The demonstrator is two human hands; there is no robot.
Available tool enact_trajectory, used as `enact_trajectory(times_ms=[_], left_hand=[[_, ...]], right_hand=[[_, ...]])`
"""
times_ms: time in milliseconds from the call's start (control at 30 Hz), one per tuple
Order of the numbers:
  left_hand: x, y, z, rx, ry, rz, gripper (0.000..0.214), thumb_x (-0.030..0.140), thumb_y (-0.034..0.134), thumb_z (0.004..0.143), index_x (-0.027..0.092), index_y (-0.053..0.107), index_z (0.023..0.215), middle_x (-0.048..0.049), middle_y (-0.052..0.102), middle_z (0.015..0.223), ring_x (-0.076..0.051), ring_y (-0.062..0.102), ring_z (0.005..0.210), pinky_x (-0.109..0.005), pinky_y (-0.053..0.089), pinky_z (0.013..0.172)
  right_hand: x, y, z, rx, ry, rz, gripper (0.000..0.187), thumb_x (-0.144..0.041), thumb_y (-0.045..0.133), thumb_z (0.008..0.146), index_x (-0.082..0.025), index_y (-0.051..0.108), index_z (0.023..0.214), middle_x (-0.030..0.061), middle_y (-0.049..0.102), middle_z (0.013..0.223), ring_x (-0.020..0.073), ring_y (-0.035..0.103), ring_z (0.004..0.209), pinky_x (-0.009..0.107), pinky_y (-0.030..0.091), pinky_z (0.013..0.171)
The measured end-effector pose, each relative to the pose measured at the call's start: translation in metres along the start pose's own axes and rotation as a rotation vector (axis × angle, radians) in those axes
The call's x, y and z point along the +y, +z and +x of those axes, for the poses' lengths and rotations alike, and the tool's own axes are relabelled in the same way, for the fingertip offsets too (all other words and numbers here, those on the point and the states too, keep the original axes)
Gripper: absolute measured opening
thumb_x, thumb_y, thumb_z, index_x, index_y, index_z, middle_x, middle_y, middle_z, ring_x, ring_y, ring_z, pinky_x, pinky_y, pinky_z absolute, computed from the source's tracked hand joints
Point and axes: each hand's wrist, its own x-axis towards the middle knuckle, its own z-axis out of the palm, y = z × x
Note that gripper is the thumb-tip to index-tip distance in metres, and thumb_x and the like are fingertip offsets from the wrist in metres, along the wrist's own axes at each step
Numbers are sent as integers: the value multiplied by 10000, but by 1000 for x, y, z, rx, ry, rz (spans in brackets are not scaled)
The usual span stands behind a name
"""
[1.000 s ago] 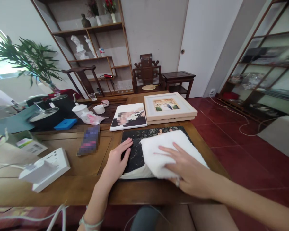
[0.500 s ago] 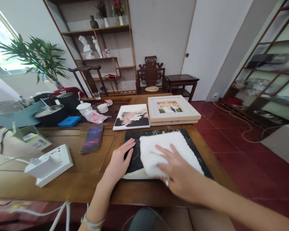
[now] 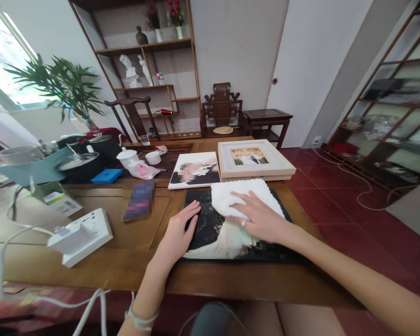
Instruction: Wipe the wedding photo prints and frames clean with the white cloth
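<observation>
The fluffy white cloth (image 3: 224, 199) has slid from the middle of the dark rectangular photo panel (image 3: 227, 242) to its far edge, uncovering the pale dress printed on its near part; the rubbing, it seems, now falls on the far side. The right hand (image 3: 261, 215) lies with fingers spread atop the cloth, not wrapped around it. The left hand (image 3: 178, 227), open and grasping nothing, stays flat at the panel's left edge.
</observation>
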Motion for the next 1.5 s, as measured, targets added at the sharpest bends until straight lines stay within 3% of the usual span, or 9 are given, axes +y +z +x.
enact_trajectory(times_ms=[167, 333, 467, 633, 900, 1133, 1267, 1367, 1500], left_hand=[[-2, 1, 0, 7, -2, 3, 336, 236, 426, 884, 101, 646, 1100, -135, 607, 1234, -218, 541, 1184, -402, 409, 1031], [-1, 0, 0, -14, 0, 11, 336, 232, 415, 885, 128, 647, 1105, -126, 600, 1245, -224, 531, 1195, -423, 404, 1034], [0, -1, 0, -23, -1, 9, 341, 227, 407, 887, 142, 639, 1121, -118, 591, 1258, -227, 524, 1203, -436, 406, 1030], [2, -1, 0, -18, -15, 0, 338, 232, 409, 886, 141, 650, 1105, -118, 597, 1251, -228, 526, 1201, -426, 405, 1031], [5, -4, 1, -15, 10, -35, 321, 220, 418, 878, 174, 660, 1085, -92, 617, 1230, -235, 521, 1204, -423, 408, 1023], [1, -2, 1, -27, -2, -14, 328, 228, 414, 880, 168, 658, 1090, -101, 606, 1244, -231, 523, 1204, -425, 407, 1027], [1, -2, 0, -30, -9, -5, 330, 232, 415, 883, 159, 650, 1104, -107, 593, 1260, -226, 522, 1204, -428, 400, 1034], [1, -2, 0, -28, -10, -9, 334, 233, 418, 884, 144, 643, 1114, -113, 587, 1266, -223, 519, 1208, -422, 398, 1036], [3, -3, 2, -40, -28, -1, 342, 244, 421, 884, 125, 640, 1119, -120, 588, 1263, -224, 522, 1205, -412, 393, 1042]], right_hand=[[-13, 8, -1, 17, 55, -60, 327, -236, 425, 895, -216, 590, 1177, 124, 493, 1350, 292, 233, 1355, 643, 120, 1035], [-67, 16, -46, -201, -74, 24, 323, -235, 532, 783, -237, 648, 1084, 94, 302, 1481, 364, 89, 1376, 723, 9, 991], [-80, 15, -58, -300, -144, 76, 286, -299, 549, 774, -228, 669, 1024, 103, 284, 1487, 400, 105, 1365, 745, 32, 977], [-57, 9, -23, -116, -17, 28, 377, -158, 468, 779, -224, 609, 1122, 76, 432, 1408, 307, 180, 1366, 677, 90, 1029], [-34, 9, 34, -79, -2, -69, 456, -152, 434, 822, -231, 513, 1264, 85, 421, 1411, 316, 198, 1352, 684, 161, 997], [-71, 21, -17, -101, -7, -83, 337, -232, 501, 822, -223, 623, 1135, 130, 352, 1451, 379, 156, 1356, 717, 90, 989], [-90, 23, -49, -252, -105, 12, 221, -270, 560, 790, -239, 705, 954, 127, 334, 1459, 445, 174, 1335, 776, 114, 937], [-88, 21, -59, -301, -133, 73, 212, -194, 538, 778, -243, 719, 877, 86, 364, 1447, 417, 217, 1333, 745, 134, 977], [-74, 14, -56, -198, -111, 71, 298, -235, 543, 744, -226, 666, 1016, 68, 354, 1459, 350, 179, 1360, 665, 47, 1050]])
